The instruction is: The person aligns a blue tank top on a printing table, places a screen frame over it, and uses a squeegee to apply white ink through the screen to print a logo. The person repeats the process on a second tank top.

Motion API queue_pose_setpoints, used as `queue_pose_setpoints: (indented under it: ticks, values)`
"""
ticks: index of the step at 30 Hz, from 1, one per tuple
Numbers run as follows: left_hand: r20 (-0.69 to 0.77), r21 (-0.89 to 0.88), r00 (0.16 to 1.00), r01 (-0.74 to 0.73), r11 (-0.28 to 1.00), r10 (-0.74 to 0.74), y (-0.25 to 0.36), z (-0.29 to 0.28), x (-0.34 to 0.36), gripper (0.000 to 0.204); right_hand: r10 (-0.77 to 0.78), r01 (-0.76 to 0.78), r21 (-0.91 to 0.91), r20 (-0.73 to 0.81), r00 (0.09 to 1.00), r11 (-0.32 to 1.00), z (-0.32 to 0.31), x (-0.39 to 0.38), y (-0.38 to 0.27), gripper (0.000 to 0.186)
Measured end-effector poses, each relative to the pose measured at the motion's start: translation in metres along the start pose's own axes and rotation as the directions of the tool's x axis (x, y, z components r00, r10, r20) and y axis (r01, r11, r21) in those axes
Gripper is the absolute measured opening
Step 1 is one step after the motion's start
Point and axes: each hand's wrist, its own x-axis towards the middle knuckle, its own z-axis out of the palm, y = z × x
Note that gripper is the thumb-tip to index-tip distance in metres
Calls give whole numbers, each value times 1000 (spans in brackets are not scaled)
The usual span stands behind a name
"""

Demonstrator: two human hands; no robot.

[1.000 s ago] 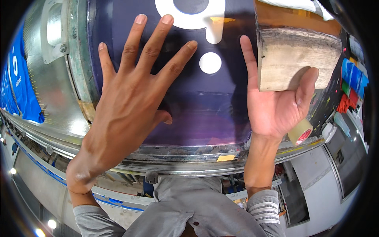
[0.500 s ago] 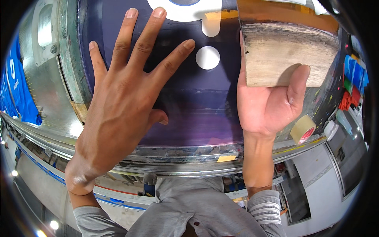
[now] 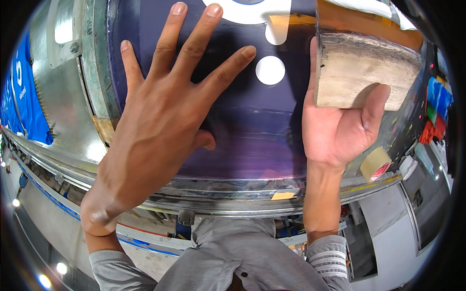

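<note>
My left hand (image 3: 158, 111), palm down with fingers spread, is over the dark purple printing screen (image 3: 252, 133); whether it presses on the mesh or hovers, I cannot tell. White shapes, among them a round dot (image 3: 270, 70), show to the right of its fingertips. A squeegee (image 3: 361, 72) with a worn wooden handle and an amber blade is in my right hand (image 3: 335, 136). The palm faces up under the handle, the thumb lies on the near wooden face, and the other fingers are mostly hidden behind it.
A roll of tape (image 3: 375, 165) stands on the frame's near right corner. Blue printed fabric (image 3: 26, 99) lies on the metal surface at far left. The metal frame edge (image 3: 233, 201) runs between me and the screen. Colourful cloths or packets (image 3: 437, 104) are at far right.
The view has shifted slightly, so the screen, the tape and both hands appear a little further right. My left hand stays spread, and my right hand keeps its hold on the squeegee.
</note>
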Motion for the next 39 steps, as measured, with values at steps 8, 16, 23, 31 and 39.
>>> queue_pose_setpoints:
  ticks: [8,16,23,31,39]
  values:
    - [-133,31,991,-23,999,27,-3,17,-3,114,12,-10,103,-26,1000,995,4,-1,0,51]
    - [-132,39,991,-24,999,29,-3,17,-3,114,10,-5,128,-34,999,992,2,0,0,52]
    - [-130,45,991,-13,999,18,-2,15,-2,113,27,-27,19,0,1000,999,1,-2,0,49]
    - [-125,28,992,-10,1000,13,-2,17,-2,113,4,-4,15,4,1000,1000,0,0,1,49]
    - [-74,21,997,-11,1000,12,-1,9,-1,112,1,-1,14,2,1000,1000,-1,-1,1,50]
